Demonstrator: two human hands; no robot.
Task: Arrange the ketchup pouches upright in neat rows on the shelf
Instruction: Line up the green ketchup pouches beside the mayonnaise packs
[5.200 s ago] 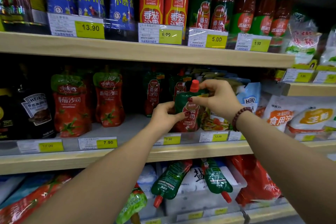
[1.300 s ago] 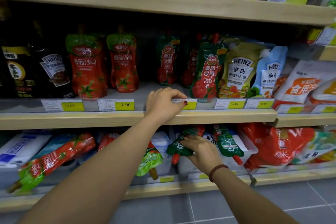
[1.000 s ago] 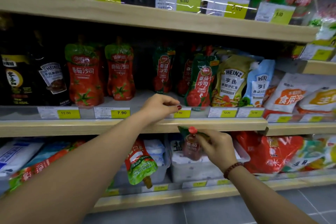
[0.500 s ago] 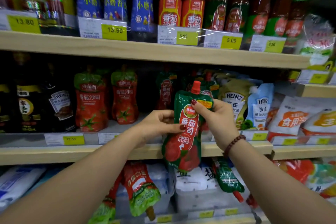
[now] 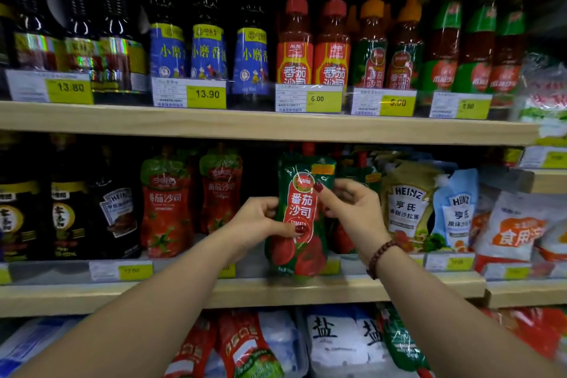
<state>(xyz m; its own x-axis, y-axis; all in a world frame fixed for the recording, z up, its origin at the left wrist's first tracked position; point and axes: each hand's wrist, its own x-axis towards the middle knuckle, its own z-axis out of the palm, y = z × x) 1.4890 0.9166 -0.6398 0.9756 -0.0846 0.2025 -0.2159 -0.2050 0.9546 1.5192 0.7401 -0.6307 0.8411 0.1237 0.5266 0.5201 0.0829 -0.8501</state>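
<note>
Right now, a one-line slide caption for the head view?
Left hand and right hand hold a ketchup pouch upright at the front of the middle shelf, right of two red pouches.

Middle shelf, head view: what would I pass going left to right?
Dark sauce bottles → red ketchup pouches with green tops → green-and-red ketchup pouch → olive-yellow Heinz pouch → pale blue Heinz pouch → white bags with orange labels.
</note>
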